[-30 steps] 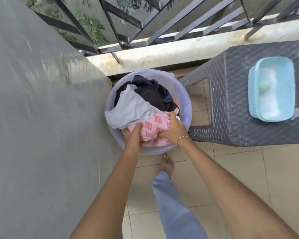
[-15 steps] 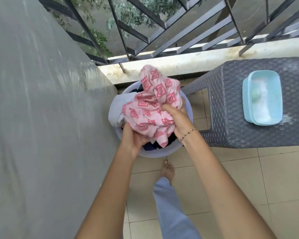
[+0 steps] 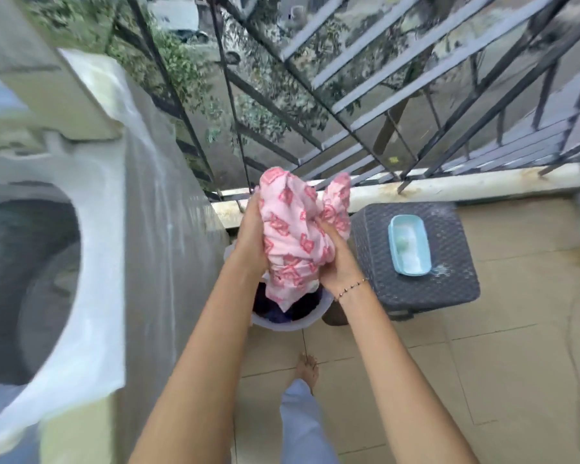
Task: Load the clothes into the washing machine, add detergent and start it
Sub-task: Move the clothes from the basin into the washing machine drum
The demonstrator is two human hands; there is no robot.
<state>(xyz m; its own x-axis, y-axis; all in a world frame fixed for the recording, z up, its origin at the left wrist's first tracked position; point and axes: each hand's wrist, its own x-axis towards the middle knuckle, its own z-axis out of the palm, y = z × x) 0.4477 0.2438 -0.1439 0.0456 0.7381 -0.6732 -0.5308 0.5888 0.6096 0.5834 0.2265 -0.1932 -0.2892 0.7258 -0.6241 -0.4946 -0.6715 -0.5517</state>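
Note:
A pink cloth with a red pattern (image 3: 295, 229) is bunched between both my hands, held up above the pale purple laundry basin (image 3: 282, 324). My left hand (image 3: 252, 236) grips its left side. My right hand (image 3: 335, 259), with a bead bracelet at the wrist, grips its right side. Dark clothes (image 3: 302, 306) lie in the basin, mostly hidden behind the pink cloth and my arms. The top-loading washing machine (image 3: 91, 249) stands at the left with its lid up and its drum (image 3: 17, 272) open. A light blue tub of white detergent powder (image 3: 409, 244) sits on the stool.
A dark grey woven plastic stool (image 3: 449, 279) stands right of the basin against the balcony ledge (image 3: 449, 185). Black metal railings (image 3: 349, 95) rise behind it. My bare foot (image 3: 307, 366) and a blue trouser leg are on the beige tiled floor (image 3: 516, 363).
Both hands lifted the pink cloth out of the basin and raised it well above it. The view swung left and up, bringing the open washing machine into sight.

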